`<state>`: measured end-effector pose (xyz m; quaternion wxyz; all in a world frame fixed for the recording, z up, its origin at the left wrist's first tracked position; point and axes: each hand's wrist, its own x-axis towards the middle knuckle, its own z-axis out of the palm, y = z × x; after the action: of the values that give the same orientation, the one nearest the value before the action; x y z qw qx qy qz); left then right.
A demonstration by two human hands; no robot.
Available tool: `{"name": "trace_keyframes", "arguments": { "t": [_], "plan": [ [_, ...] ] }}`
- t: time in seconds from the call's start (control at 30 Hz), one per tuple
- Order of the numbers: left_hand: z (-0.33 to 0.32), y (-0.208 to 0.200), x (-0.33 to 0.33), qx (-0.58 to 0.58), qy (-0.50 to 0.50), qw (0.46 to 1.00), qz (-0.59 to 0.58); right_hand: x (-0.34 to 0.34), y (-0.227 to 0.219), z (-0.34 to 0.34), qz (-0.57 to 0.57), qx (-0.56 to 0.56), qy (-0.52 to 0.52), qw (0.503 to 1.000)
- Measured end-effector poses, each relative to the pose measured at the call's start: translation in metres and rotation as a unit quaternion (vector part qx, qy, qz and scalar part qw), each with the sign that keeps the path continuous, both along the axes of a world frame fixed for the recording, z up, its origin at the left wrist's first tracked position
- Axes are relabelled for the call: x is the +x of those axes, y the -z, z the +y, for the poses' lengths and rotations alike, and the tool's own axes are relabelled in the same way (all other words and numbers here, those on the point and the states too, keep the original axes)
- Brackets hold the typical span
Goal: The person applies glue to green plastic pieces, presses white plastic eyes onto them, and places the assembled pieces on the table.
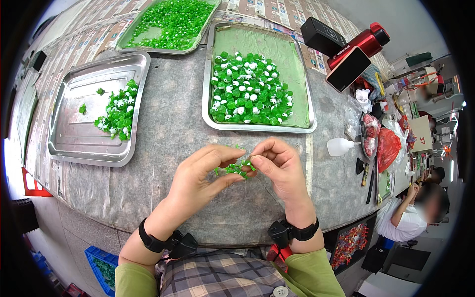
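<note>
Over the grey table (178,114), close to my body, both hands meet at several small green plastic pieces (235,169). My left hand (194,179) is closed around these pieces with thumb and fingers. With thumb and forefinger, my right hand (283,172) pinches one small green piece (251,166) at the edge of the bunch; its exact shape is partly hidden. Beyond the hands, a metal tray (262,129) holds many green beads with white, eye-like balls (247,89). To the left, a second metal tray (71,129) carries a heap of green-and-white frog-like pieces (118,111).
A third tray (154,51) of green pieces lies at the far left. At right are a black box (321,37), red bottle (366,43), phone (348,69), white squeeze bottle (339,147) and red plastic bag (389,149). Another person (401,218) sits far right. A blue crate (94,262) stands below left.
</note>
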<state>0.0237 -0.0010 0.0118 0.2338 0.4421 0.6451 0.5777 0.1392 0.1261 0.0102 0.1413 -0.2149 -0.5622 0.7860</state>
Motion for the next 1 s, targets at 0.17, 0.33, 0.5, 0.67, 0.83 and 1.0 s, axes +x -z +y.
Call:
{"name": "trace_keyframes", "arguments": {
  "t": [0.17, 0.33, 0.5, 0.67, 0.83, 1.0],
  "plan": [
    [0.004, 0.013, 0.006, 0.039, -0.002, 0.998, -0.044, 0.0, 0.001, -0.008, 0.02, -0.025, 0.004, 0.999],
    [-0.006, 0.018, -0.002, 0.016, -0.03, 0.949, -0.313, 0.008, -0.009, 0.01, 0.026, 0.377, 0.167, 0.911],
    [-0.002, 0.017, -0.005, 0.049, -0.051, 0.914, -0.399, 0.084, -0.022, 0.081, 0.01, 0.445, 0.542, 0.712],
    [-0.002, 0.017, -0.005, 0.05, -0.033, 0.893, -0.445, 0.13, 0.036, 0.121, -0.224, 0.456, 0.46, 0.728],
    [-0.002, 0.019, -0.007, 0.034, -0.019, 0.881, -0.471, 0.127, 0.035, 0.124, -0.263, 0.345, 0.353, 0.829],
    [-0.002, 0.018, -0.005, 0.006, -0.004, 0.88, -0.475, 0.077, -0.009, 0.074, -0.061, 0.318, 0.376, 0.868]
  ]
}}
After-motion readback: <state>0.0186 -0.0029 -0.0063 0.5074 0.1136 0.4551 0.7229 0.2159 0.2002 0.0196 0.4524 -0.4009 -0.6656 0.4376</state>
